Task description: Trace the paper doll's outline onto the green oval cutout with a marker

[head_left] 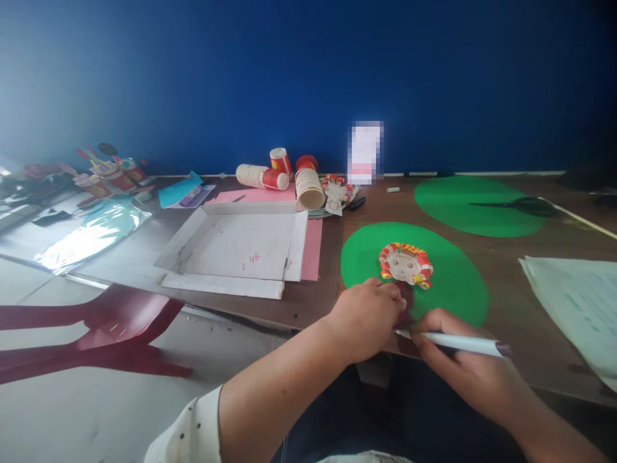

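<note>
My right hand (460, 360) grips a white marker (463, 343) with a dark end, its tip pointing left toward my left hand. My left hand (369, 315) is closed over a dark maroon piece (403, 299) at the table's front edge; the fingers hide much of it. Just beyond both hands lies a green paper oval (460, 283). On it rests a paper face (402, 267) with drawn eyes and a curled red, white and yellow rim.
A shallow white box lid (241, 241) lies on pink paper (314, 251) at left. Behind stand stacked paper cups (309, 188) and another cut-cup face (335, 193). Scissors (523, 206) lie on a second green oval (443, 199). A maroon chair (120, 318) is at left; a written sheet (573, 302) at right.
</note>
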Available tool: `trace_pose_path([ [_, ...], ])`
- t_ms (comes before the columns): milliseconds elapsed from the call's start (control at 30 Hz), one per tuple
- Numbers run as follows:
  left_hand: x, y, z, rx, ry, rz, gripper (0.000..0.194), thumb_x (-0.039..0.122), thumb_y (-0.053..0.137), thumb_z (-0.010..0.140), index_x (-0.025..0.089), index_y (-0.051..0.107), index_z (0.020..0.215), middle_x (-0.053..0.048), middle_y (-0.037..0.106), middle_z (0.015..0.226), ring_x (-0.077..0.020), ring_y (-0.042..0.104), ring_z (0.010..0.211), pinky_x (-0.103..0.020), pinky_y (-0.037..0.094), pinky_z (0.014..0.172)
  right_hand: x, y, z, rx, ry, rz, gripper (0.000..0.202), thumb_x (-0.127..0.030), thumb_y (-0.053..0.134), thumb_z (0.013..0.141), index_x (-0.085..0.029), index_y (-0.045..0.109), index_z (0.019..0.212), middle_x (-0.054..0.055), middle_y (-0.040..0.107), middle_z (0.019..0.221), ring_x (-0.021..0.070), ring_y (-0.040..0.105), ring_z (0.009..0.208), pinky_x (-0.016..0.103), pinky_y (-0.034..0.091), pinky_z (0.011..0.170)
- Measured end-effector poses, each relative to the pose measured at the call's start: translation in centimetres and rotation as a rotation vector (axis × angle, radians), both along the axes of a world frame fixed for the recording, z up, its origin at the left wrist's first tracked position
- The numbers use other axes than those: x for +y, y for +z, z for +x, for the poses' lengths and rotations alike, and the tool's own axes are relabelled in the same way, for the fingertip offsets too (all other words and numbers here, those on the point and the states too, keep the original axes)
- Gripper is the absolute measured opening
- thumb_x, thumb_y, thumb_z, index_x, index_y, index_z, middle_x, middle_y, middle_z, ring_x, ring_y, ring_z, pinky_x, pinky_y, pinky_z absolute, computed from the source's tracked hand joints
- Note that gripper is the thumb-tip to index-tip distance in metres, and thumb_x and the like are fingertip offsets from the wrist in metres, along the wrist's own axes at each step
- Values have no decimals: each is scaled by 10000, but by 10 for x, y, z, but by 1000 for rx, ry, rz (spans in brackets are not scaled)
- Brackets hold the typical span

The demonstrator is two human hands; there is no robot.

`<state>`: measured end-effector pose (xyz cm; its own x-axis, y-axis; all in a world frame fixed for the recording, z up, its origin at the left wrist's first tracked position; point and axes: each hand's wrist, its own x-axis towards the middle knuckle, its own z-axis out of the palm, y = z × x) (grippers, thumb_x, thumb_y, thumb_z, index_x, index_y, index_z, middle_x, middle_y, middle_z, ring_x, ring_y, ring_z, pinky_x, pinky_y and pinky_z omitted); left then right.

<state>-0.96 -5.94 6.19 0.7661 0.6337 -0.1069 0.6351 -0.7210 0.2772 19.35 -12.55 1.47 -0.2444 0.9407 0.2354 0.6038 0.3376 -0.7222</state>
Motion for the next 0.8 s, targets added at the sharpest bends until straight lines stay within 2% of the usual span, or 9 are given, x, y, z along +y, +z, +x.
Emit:
trace_pose_path([
  [200, -1, -2, 0, -9, -4, 5, 228, 178, 537, 1076, 160, 727, 1200, -49, 713, 1274, -261, 612, 1153, -352, 556, 917, -3, 0, 3, 3, -1, -68, 353, -523, 556, 1038, -254, 651, 831, -20, 620, 661, 139, 563, 577, 246, 463, 547],
  [333, -2, -2, -1, -11, -8, 13, 219, 164, 549, 1063, 164, 719, 1201, -51, 716, 1254, -256, 618, 1138, -342, 553, 891, -5, 5, 2, -16, -14, -74, 370, -525, 558, 1031, -258, 618, 782, -28, 573, 617, 135, 524, 542, 251, 438, 515],
  [467, -2, -2, -1, -13, -11, 20, 215, 169, 540, 1068, 165, 717, 1190, -64, 721, 1244, -261, 628, 1138, -345, 545, 914, -5, 6, 0, 14, -42, -100, 380, -542, 545, 1039, -258, 643, 806, -18, 607, 653, 144, 549, 576, 262, 455, 545],
  [667, -1, -1, -1, -14, -8, 13, 211, 169, 541, 1066, 166, 720, 1178, -60, 721, 1255, -260, 629, 1150, -337, 547, 917, -1, 1, 3, 8, 28, -66, 328, -491, 554, 1046, -257, 664, 845, -15, 638, 681, 147, 587, 592, 256, 483, 561],
  [800, -1, -1, -1, -18, -8, 5, 208, 168, 555, 1063, 163, 721, 1188, -54, 724, 1258, -261, 625, 1149, -342, 542, 944, -2, 1, 2, 1, 22, -28, 325, -486, 567, 1040, -260, 657, 826, -25, 624, 661, 140, 567, 568, 251, 468, 540],
])
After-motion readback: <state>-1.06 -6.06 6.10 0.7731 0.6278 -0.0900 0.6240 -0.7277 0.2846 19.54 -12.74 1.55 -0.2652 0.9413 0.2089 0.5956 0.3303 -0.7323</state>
